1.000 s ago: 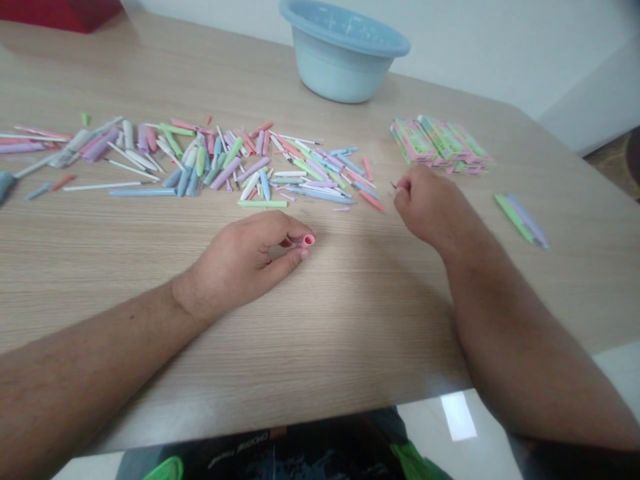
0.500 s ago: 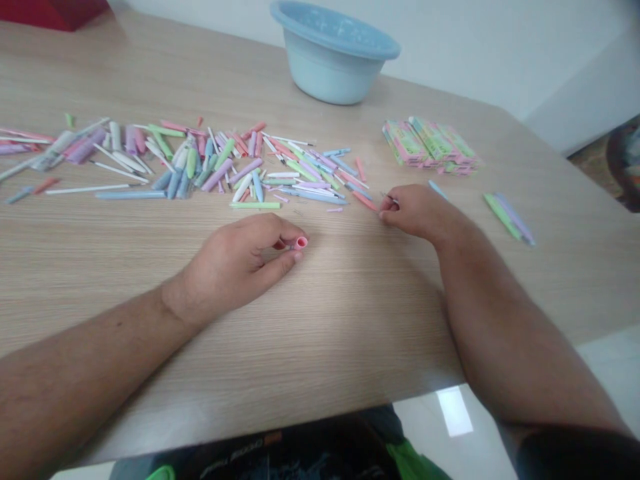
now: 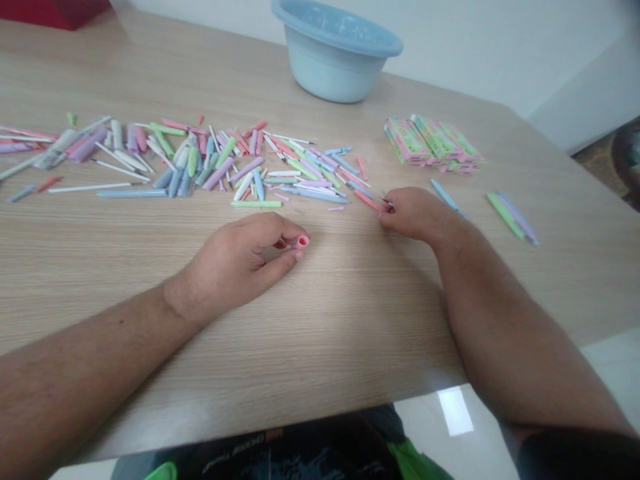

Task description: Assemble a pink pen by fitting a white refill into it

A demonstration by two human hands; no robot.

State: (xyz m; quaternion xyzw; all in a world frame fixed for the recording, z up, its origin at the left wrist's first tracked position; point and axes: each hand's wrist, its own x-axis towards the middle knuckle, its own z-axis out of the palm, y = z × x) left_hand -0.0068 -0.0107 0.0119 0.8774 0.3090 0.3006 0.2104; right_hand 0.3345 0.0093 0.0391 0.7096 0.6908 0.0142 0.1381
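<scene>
My left hand (image 3: 250, 257) is closed around a pink pen barrel (image 3: 302, 242), whose hollow round end faces up and right between thumb and fingers. Most of that barrel is hidden by the hand. At the right end of the pile of pen parts (image 3: 217, 172), my right hand (image 3: 407, 212) pinches the end of a coral-red pen part (image 3: 367, 199) lying on the table. A thin dark-tipped piece (image 3: 386, 201) pokes out above its fingertips. Just beyond the right wrist lies a blue pen (image 3: 447, 197).
Small pink-and-green printed boxes (image 3: 433, 143) are stacked behind my right hand. A green pen (image 3: 504, 215) and a purple pen (image 3: 519, 217) lie side by side at the right. A blue basin (image 3: 335, 63) stands at the back of the wooden table (image 3: 340, 333). A red box (image 3: 55, 15) is at the far left.
The fingers of my right hand have come down slightly and closed on the coral-red pen part's end. My left hand still holds the pink barrel in the same place.
</scene>
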